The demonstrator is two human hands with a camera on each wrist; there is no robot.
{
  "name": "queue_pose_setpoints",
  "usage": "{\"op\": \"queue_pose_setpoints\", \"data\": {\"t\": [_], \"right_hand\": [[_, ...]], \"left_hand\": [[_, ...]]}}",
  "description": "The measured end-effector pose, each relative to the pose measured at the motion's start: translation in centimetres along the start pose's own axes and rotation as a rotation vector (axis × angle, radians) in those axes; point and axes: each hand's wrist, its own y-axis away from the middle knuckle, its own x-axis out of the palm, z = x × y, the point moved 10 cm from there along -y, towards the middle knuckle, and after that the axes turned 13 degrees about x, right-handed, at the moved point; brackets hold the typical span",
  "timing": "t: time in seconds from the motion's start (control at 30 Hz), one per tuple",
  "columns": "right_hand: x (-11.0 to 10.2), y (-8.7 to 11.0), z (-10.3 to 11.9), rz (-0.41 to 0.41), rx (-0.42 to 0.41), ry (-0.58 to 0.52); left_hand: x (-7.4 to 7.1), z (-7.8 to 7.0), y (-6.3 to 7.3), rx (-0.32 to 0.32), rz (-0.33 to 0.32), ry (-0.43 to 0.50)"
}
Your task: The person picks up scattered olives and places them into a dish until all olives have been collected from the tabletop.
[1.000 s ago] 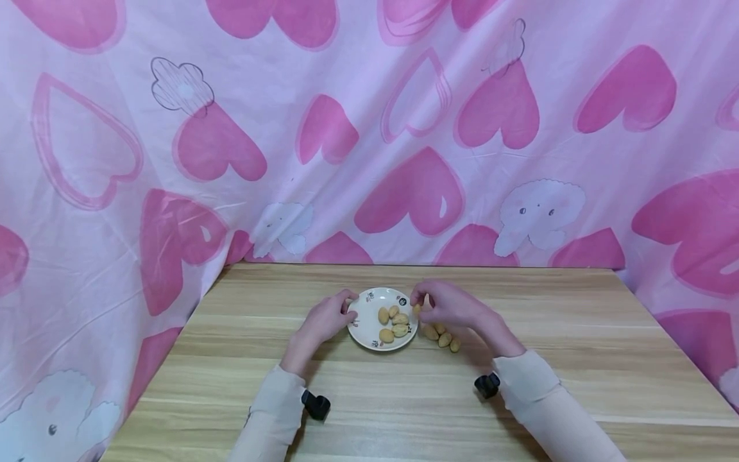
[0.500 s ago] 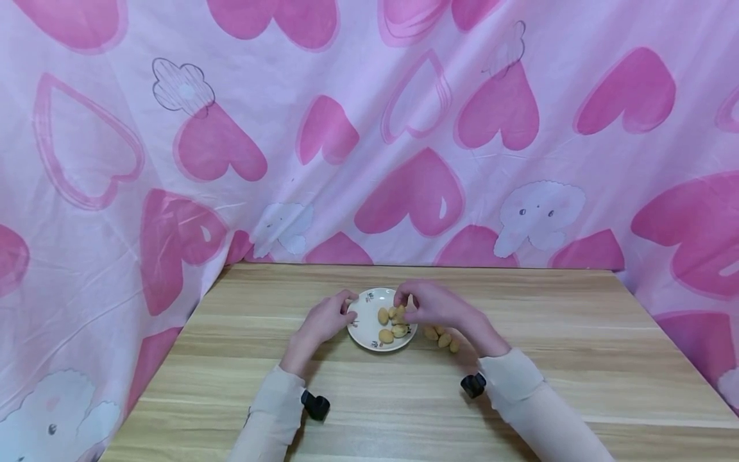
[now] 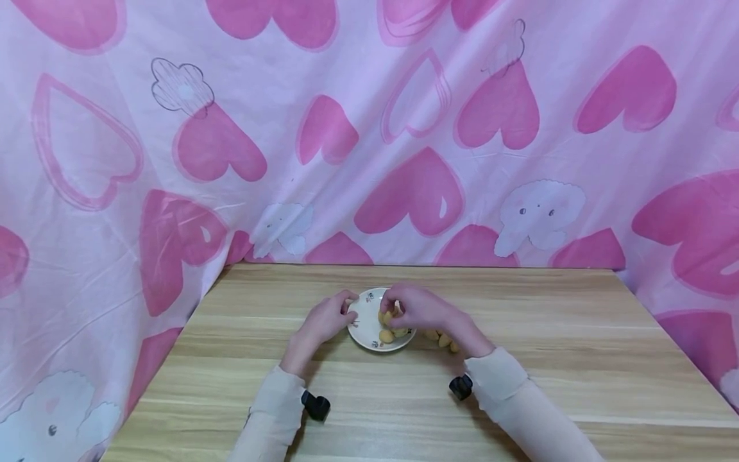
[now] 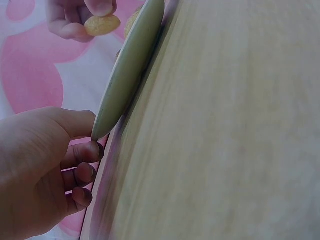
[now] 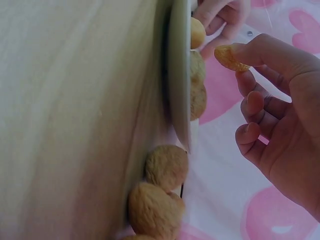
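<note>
My left hand (image 3: 325, 319) pinches the left rim of a small white plate (image 3: 364, 327) between thumb and forefinger. The plate has little printed motifs and bears several tan, oval nuts (image 3: 386, 336). Over its right half is my right hand (image 3: 424, 311), which hides part of the rim and some of the nuts. In the right wrist view a wrinkled tan nut (image 5: 229, 58) is pinched between this hand's thumb and forefinger, raised above the plate's surface. The left wrist view shows the same nut (image 4: 102, 25) beyond the plate's edge.
To the right of the plate, several more nuts (image 3: 444, 340) lie together on the wooden table (image 3: 392, 410), partly under the right forearm. A pink heart-patterned cloth (image 3: 404, 128) hangs behind the table and along its sides.
My right hand has moved left with the pinched nut, from the plate's right edge to above the nuts on it. My left hand and the plate have stayed in place.
</note>
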Motion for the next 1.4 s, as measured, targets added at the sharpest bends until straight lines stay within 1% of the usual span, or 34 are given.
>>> {"op": "queue_pose_setpoints", "data": {"t": [0.07,0.17,0.3,0.4,0.6,0.83,1.1,1.2,1.33,1.4], "right_hand": [[0.4,-0.2,-0.1,0.013,0.014,0.009],[0.8,-0.4,0.0,0.012,0.006,0.028],[0.8,-0.4,0.3,0.009,0.001,0.027],[0.8,-0.5,0.4,0.010,0.012,0.039],[1.0,-0.8,0.3,0.009,0.025,0.077],[1.2,-1.0,0.4,0.016,0.044,0.085],[1.9,-1.3,0.9,0.028,0.005,0.127],[2.0,-1.3,1.0,0.021,0.000,0.131],[1.8,-1.2,1.1,0.004,-0.011,0.119],[1.6,-1.1,1.0,0.001,0.003,0.101]], "left_hand": [[-0.1,-0.1,0.0,0.000,0.000,0.001],[-0.1,-0.1,-0.1,0.005,0.001,0.003],[0.1,-0.1,-0.2,0.015,0.006,0.001],[0.2,0.0,-0.3,0.021,0.009,-0.006],[0.3,0.1,-0.3,0.015,0.015,-0.004],[0.3,0.1,-0.3,0.017,0.015,-0.001],[0.2,0.1,-0.2,0.010,0.016,-0.006],[0.1,0.0,-0.1,0.010,0.017,-0.010],[0.0,0.0,0.0,0.013,0.014,-0.014],[-0.1,0.0,0.0,0.014,0.012,-0.012]]}}
